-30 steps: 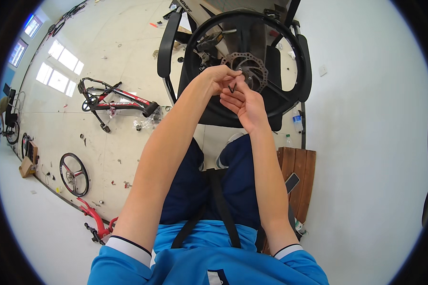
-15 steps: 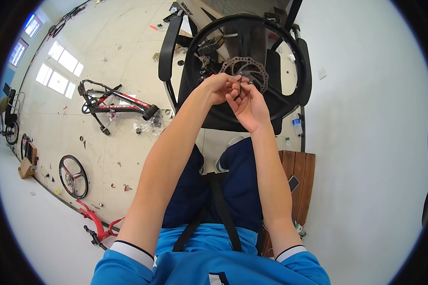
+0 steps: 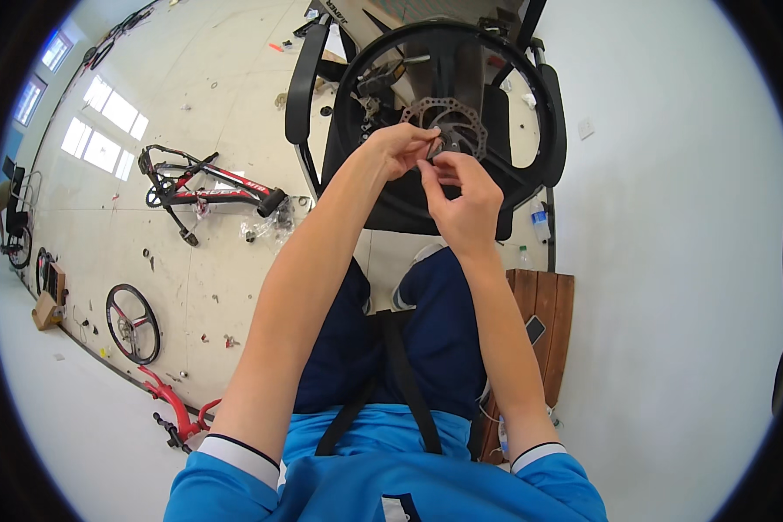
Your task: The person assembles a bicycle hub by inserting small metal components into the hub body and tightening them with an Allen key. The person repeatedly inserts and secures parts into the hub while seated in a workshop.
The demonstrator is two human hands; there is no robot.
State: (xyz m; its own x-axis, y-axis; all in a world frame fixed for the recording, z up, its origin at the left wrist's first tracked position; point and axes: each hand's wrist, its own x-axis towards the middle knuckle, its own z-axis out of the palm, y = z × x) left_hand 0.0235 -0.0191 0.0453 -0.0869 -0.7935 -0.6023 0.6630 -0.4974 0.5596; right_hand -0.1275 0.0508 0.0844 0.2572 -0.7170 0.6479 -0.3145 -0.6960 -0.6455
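A black bicycle wheel lies flat across a black office chair, with a perforated metal brake disc at its hub. Over the near side of the disc, the fingertips of my left hand are pinched together. My right hand is just beside it, thumb and forefinger drawn close together near the left fingertips. Whatever small piece sits between the fingers of either hand is too small to make out. My hands cover part of the hub.
A black-and-red bicycle frame lies on the tiled floor at left, with a smaller wheel and a red fork nearer. At right are a wooden bench with a phone, a bottle and a white wall.
My right hand has turned from palm-up to knuckles-up and come slightly apart from the left. The left hand stays over the disc, its fingers straighter.
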